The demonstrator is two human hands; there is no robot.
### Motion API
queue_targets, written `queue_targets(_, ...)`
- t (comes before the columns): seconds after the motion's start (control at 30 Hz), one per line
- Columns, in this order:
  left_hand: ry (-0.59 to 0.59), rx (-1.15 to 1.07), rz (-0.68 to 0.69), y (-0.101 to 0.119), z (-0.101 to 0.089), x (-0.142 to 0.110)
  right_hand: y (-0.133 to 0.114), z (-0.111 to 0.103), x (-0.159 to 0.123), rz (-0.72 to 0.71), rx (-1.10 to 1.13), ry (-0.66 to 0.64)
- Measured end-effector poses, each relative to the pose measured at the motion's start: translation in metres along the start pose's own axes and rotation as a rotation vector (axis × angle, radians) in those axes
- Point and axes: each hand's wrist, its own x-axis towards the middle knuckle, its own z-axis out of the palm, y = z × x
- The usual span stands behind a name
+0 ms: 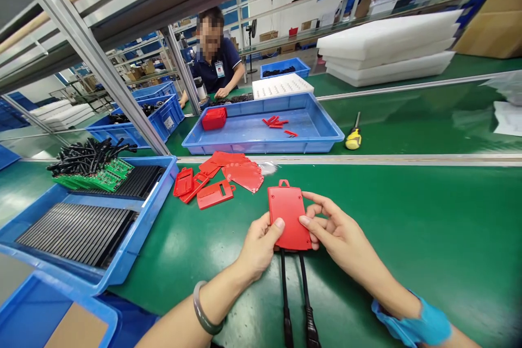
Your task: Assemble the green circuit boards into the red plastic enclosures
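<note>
Between my two hands is a red plastic case [289, 215] with a hanging loop at its top. Two black cables [284, 283] come out of its lower end and run toward me. My left hand [261, 242] grips the case's left side, thumb on the front face. On the right edge, my right hand [332, 225] pinches the case with its thumb on the face and fingers at the side and behind. Beyond the case to the left lie loose red case halves [215, 194] and a fanned pile of flat red covers [244, 173].
A blue tray [261, 145] holds small red pieces, with a yellow-handled screwdriver [353, 138] beside it. At left, another blue tray [134, 247] holds black parts and green circuit boards [101, 175] with cables. A co-worker [216, 60] sits across, near white foam blocks [387, 43].
</note>
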Motion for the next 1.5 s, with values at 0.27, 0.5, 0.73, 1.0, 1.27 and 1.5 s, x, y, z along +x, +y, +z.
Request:
queue_targets(0.27,0.02,0.376,0.062,-0.006,-0.008,-0.002,-0.006,-0.008,0.004,0.016,0.034,-0.251)
queue_targets(0.5,-0.039,0.561,0.094,0.003,-0.004,-0.002,-0.008,-0.003,0.0,0.099,0.219,-0.133)
queue_targets(0.73,-0.078,1.095,0.638,0.034,-0.021,-0.002,-0.008,-0.006,0.004,0.5,0.681,-0.035)
queue_targets(1.0,-0.331,0.894,0.884,0.035,-0.011,-0.001,0.003,0.015,-0.008,0.632,0.536,-0.224)
queue_targets(1.27,-0.053,0.72,0.616,0.032,-0.019,-0.006,-0.021,0.004,-0.017,-0.679,-0.293,-0.123)
queue_targets(1.5,-0.1,0.748,0.509,0.027,-0.006,-0.009,-0.028,0.01,-0.017,-0.784,-0.286,-0.021)
